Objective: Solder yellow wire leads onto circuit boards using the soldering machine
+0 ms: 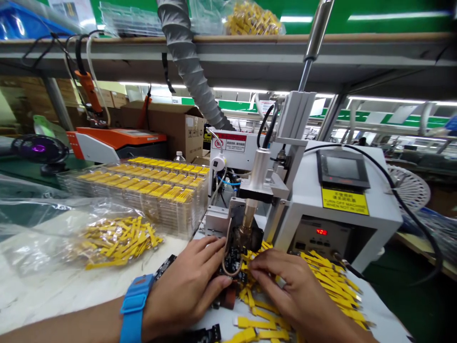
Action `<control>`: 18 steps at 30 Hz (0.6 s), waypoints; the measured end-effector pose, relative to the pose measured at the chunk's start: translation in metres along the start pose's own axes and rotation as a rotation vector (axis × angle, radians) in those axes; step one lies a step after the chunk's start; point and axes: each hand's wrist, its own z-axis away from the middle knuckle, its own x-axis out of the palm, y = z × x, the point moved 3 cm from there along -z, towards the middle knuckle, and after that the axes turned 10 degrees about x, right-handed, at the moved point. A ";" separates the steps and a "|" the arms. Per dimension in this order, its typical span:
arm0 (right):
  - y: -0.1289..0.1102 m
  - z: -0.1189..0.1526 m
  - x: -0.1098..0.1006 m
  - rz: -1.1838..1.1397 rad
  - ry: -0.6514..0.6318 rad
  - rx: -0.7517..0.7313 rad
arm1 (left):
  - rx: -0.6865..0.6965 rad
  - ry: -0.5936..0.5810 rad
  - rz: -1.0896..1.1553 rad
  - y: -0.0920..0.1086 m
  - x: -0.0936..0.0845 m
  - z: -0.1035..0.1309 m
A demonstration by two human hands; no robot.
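My left hand [189, 281] lies with fingers extended and thumb apart beside the black fixture [233, 258]; my right hand [289, 286] brings thumb and fingers together at yellow ribbon cables [257, 323] by it, though I cannot tell if they grip one. Many more lie loose to the right, apparently unsorted; the stacked trays [178, 219] hold neat rows. I can't tell which are finished. The yellow label [344, 201] reads "TURN OFF MACHINE WHEN NOT IN USE"; the red display [322, 232] seems to show 400.
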 end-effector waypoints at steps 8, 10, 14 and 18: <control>0.000 -0.003 -0.003 -0.134 -0.044 0.257 | -0.024 -0.026 0.041 0.000 -0.005 0.000; -0.003 -0.001 -0.004 -0.162 -0.079 0.173 | -0.038 0.011 0.066 0.002 -0.009 0.002; -0.009 0.005 -0.004 -0.108 -0.119 -0.043 | -0.085 -0.029 0.136 0.005 -0.014 0.004; -0.012 0.006 -0.004 0.006 -0.073 -0.125 | -0.094 -0.025 0.213 0.005 -0.015 0.004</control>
